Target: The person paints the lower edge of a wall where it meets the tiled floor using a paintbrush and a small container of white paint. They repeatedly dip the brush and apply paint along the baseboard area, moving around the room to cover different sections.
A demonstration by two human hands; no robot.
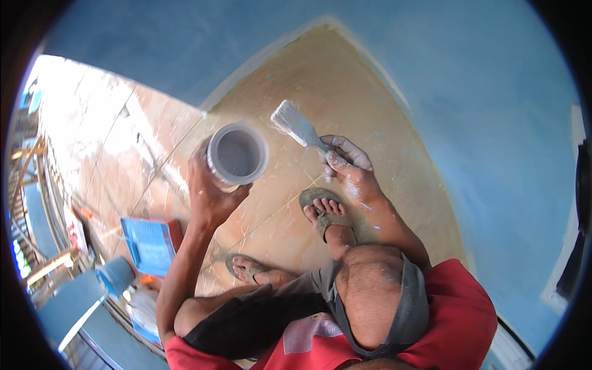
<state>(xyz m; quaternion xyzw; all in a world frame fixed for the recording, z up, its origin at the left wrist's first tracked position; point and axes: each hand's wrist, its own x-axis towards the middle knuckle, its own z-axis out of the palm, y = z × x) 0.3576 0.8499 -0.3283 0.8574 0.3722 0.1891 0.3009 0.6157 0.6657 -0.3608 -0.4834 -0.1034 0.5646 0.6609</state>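
My left hand [209, 188] is wrapped round a light grey plastic cup [238, 153] with a wide rim; its inside looks greyish, and how much it holds is hard to make out. In my right hand [350, 168], fingers pinch the handle of a flat paintbrush [298, 125]. Its pale, paint-coated bristles point up and left, to the right of the cup and apart from it. White paint smears cover the fingers and back of my right hand.
Blue walls [487, 92] meet at a corner ahead, with a pale strip along the base. Paint spots dot the tan tiled floor [277, 191]. At left lie a blue paint tray [150, 246], a blue bucket [115, 276] and wooden furniture. My sandalled feet rest below my hands.
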